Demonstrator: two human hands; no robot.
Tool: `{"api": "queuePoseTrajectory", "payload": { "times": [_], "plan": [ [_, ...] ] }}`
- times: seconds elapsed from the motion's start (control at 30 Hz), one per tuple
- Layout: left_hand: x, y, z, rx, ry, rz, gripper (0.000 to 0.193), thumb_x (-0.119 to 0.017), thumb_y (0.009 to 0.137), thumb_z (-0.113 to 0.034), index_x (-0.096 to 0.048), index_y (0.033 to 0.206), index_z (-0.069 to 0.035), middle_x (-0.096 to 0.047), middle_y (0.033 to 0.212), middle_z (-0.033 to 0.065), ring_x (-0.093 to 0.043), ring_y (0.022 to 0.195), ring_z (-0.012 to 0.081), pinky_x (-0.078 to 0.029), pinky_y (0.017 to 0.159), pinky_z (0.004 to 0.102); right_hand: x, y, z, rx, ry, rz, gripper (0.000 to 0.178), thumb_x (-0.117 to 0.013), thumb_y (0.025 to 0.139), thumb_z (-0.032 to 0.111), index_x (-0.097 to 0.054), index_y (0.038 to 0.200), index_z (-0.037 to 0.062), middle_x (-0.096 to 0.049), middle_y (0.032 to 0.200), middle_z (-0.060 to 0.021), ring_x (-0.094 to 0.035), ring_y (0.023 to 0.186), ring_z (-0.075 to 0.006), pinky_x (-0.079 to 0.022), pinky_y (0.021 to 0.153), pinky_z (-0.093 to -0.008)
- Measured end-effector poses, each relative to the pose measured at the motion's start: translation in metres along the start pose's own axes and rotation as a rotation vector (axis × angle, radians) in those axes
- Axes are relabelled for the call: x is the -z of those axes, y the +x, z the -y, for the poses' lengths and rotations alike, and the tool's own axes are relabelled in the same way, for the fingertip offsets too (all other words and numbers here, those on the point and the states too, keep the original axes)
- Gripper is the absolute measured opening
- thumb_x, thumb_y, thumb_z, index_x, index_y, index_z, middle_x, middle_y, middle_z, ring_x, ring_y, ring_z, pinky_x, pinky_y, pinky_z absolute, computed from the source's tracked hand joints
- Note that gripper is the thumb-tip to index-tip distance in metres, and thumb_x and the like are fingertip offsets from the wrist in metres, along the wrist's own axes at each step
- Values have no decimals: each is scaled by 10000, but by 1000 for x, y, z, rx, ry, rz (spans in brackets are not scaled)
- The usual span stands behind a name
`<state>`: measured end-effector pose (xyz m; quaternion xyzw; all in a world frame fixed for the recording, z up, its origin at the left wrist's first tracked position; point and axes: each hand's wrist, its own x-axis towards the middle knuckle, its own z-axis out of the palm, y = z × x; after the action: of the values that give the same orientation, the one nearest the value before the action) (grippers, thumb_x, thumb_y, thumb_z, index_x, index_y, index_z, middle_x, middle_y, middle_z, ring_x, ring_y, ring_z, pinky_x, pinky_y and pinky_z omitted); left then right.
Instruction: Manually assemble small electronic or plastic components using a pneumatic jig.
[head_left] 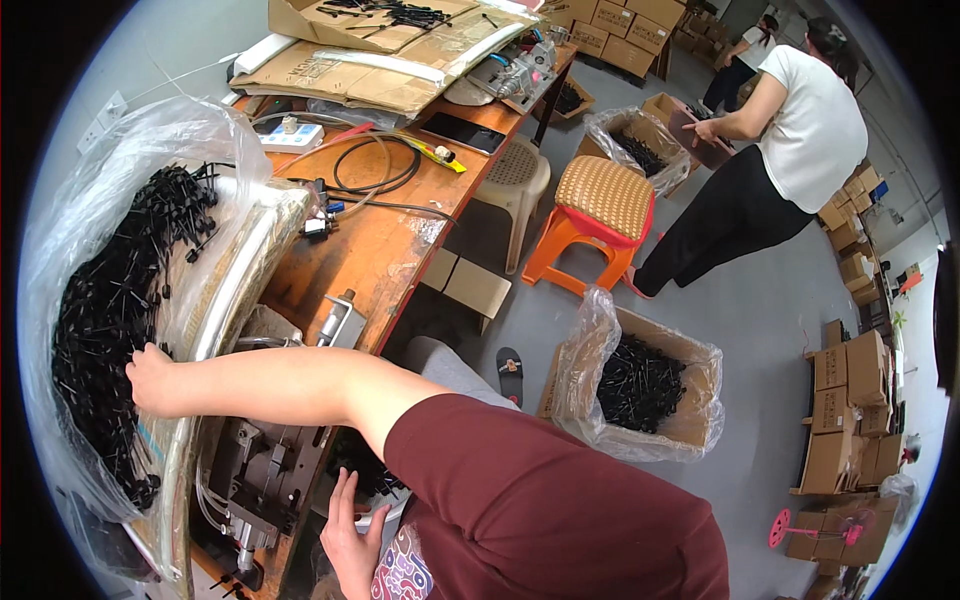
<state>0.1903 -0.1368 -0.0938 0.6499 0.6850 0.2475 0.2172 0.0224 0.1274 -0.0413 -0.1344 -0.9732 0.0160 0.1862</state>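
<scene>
My right hand (pixel 151 381) reaches across to a heap of thin black plastic pieces with small heads (pixel 110 300). Its fingers are curled closed at the heap's edge, and what they pinch is hidden. The heap lies in a clear plastic bag (pixel 75 215), spread over a cardboard-lined tray (pixel 255 225) on the bench. Below my right forearm, my left hand (pixel 350 540) is raised with its fingers apart and holds nothing. Beside it is a metal fixture (pixel 265 465) with clamps and thin tubes. More black pieces sit in a container near my left hand, partly covered by my arm.
The wooden bench (pixel 350 270) carries cables (pixel 385 165), a phone (pixel 462 132) and stacked cardboard (pixel 350 80). An orange stool (pixel 590 215) and a lined carton of black pieces (pixel 640 385) stand on the floor. A person in white (pixel 815 130) stands beyond, holding a brown panel.
</scene>
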Motion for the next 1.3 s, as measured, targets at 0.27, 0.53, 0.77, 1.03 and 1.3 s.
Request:
{"api": "queuePoseTrajectory", "payload": {
  "times": [0.27, 0.53, 0.77, 1.03, 1.3],
  "plan": [
    [1, 8, 7, -30, -28, -27, 652, -785, 737, -61, -545, 1344, -73, -603, 1313, 150, -681, 735, 225, -544, 701, 320, 15, -16, -29, 23, -18, -200, 134, -667, 751, 222, -751, 810, 137, -681, 888, -64, -642, 892, -268, -485, 697, -407],
    [49, 19, 3, 2, -2, -816, 494, -766, 763, 31, -609, 1230, -7, -665, 1159, 152, -662, 943, 231, -547, 788, 317, 95, -130, 3, -113, 878, -303, 170, -638, 872, 156, -679, 895, -7, -686, 750, -170, -700, 700, -280, -531, 652, -360],
    [69, 39, 0, -61, 96, -947, 397, -771, 718, 67, -654, 1088, -15, -678, 1015, 122, -672, 847, 239, -553, 734, 325, 104, -204, 44, -203, 969, 72, 168, -560, 947, 114, -618, 1015, -28, -693, 814, -181, -713, 728, -268, -523, 629, -337],
    [63, 11, -8, -1, -4, -742, 309, -817, 703, -26, -727, 998, -18, -648, 917, 82, -642, 786, 193, -529, 661, 298, 108, -115, -23, 98, 334, -389, 230, -696, 829, 124, -670, 1046, 49, -706, 957, -82, -662, 741, -221, -519, 698, -334],
    [9, 18, 15, 6, 245, -610, 245, -780, 726, -104, -670, 927, -19, -597, 1318, 148, -675, 910, 260, -569, 767, 336, 67, -22, -39, 28, -49, 95, 493, -705, 691, 114, -607, 1168, 36, -686, 1089, -152, -652, 1031, -338, -531, 885, -422]
  ]
}}
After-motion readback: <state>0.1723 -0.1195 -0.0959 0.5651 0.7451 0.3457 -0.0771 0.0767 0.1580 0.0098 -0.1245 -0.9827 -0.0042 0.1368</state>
